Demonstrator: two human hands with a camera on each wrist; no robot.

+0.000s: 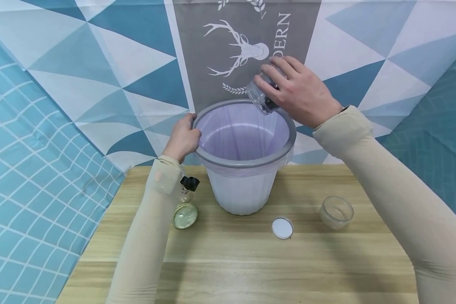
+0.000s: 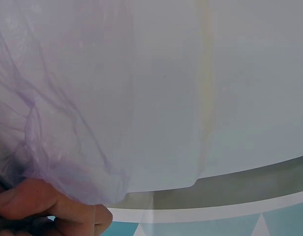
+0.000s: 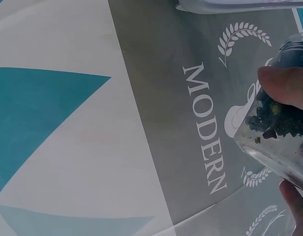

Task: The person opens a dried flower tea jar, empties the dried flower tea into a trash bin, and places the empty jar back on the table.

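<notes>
A white bin (image 1: 239,194) with a grey rim stands upright at the table's back edge, lined with a thin purple bag (image 1: 232,139). At the rim's left side my left hand (image 1: 183,137) grips the edge. The left wrist view shows its curled fingers (image 2: 53,201) against the bag's folded-over plastic. Above the bin's right rear rim, my right hand (image 1: 296,90) holds a clear glass jar (image 1: 256,95) tilted, mouth towards the bin. Dark loose bits (image 3: 276,120) lie inside the jar in the right wrist view; part of it is hidden behind the fingers.
On the wooden table (image 1: 228,270), a clear glass bowl (image 1: 337,213) stands at right, with a round white lid (image 1: 282,228) left of it. A greenish round lid (image 1: 185,216) and a black-topped bottle (image 1: 190,183) sit beside my left forearm. Patterned cloth hangs behind.
</notes>
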